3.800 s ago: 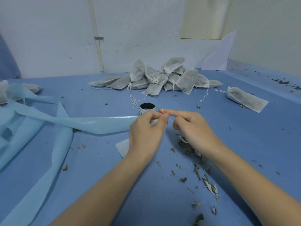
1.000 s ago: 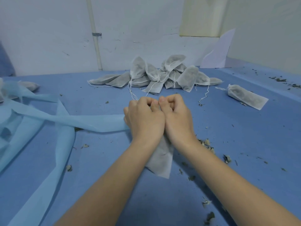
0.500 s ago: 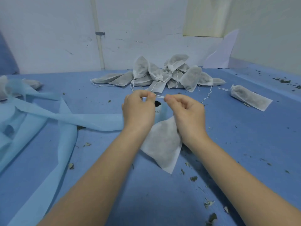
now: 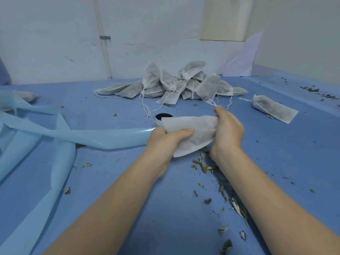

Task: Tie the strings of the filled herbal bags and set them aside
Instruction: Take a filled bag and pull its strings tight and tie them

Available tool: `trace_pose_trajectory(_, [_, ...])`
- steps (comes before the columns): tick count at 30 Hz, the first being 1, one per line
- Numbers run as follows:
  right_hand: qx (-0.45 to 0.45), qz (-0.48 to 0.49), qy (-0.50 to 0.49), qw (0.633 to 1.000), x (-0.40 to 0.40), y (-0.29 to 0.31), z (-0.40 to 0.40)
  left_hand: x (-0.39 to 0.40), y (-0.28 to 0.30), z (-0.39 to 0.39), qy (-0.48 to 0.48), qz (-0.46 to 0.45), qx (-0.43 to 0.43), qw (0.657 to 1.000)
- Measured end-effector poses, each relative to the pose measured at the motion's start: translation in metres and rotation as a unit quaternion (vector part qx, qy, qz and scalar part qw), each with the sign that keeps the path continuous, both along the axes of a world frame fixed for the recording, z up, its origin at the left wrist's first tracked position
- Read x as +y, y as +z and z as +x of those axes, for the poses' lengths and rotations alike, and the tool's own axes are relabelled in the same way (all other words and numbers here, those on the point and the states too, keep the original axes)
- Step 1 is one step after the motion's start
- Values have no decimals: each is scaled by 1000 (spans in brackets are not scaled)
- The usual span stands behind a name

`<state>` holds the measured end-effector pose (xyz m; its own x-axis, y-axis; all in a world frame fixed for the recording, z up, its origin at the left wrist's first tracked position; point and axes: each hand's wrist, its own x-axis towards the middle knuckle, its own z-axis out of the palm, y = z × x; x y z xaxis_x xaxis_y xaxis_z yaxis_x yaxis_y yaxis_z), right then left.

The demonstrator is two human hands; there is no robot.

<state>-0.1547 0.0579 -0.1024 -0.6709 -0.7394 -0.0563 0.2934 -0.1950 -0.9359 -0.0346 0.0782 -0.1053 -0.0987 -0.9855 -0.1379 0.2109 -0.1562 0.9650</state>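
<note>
Both hands on one white non-woven herbal bag [image 4: 195,133], held just above the blue table [image 4: 276,153] at centre. Left hand [image 4: 165,142] grips its lower edge, thumb on top. Right hand [image 4: 227,133] fingers clenched around the gathered neck end. Pile of grey filled bags [image 4: 171,83] at 12 o'clock, single filled bag [image 4: 272,107] at 2. Small dark-rimmed round tin [image 4: 161,118] just behind the held bag. Light-blue fabric strips [image 4: 55,137] at 9.

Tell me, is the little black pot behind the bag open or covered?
Open, as far as shows: the pot has a dark round mouth with no lid, though the bag held in both hands hides its right side.
</note>
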Motion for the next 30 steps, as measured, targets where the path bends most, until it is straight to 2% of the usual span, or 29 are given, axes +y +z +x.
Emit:
trace_pose_trajectory(3, [81,-83,62,991,6,1,3,-2,0,3,22,-19,18,999])
trace_pose_trajectory(6, [189,-111,125,968,11,-1,1,-1,5,5,27,-32,45,998])
trace_pose_trajectory(10, [379,-136,150,903,13,-5,-3,0,8,8,23,-18,57,998])
trace_pose_trajectory(12, [427,-163,160,875,15,-6,-3,1,9,10,13,-19,55,998])
trace_pose_trajectory(16, [457,-172,202,849,15,-6,-4,-2,6,15,57,-31,31,997])
trace_pose_trajectory(22, [431,-140,263,852,13,-2,-8,-6,6,21,112,-56,41,991])
trace_pose_trajectory(27, [398,-134,278,864,7,0,-9,-9,7,22,122,-87,40,988])
trace_pose_trajectory(30, [296,-136,300,896,-1,3,-11,-16,9,27,162,-92,59,981])
